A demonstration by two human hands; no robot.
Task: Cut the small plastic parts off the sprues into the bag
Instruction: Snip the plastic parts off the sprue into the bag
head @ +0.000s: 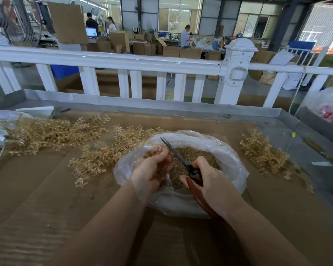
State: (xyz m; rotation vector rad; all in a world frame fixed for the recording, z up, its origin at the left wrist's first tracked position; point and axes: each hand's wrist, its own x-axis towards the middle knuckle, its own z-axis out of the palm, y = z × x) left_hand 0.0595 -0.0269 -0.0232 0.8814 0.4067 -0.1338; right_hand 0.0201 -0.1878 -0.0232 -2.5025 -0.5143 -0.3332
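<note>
Over the clear plastic bag, the left hand pinches a translucent amber sprue; the right hand grips red-handled scissors, mid-cutting; next, close blades squarely on a part's stem.

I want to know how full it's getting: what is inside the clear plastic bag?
The bag holds a heap of small tan plastic parts. Both hands and the scissors over its mouth cover the middle, and its depth cannot be seen.

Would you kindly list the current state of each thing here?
bag: open, holding cut parts
scissors: blades closed, over the bag
left hand: gripping a sprue
right hand: gripping the scissors
left sprue pile: loose on cardboard
right sprue pile: loose on cardboard
</note>
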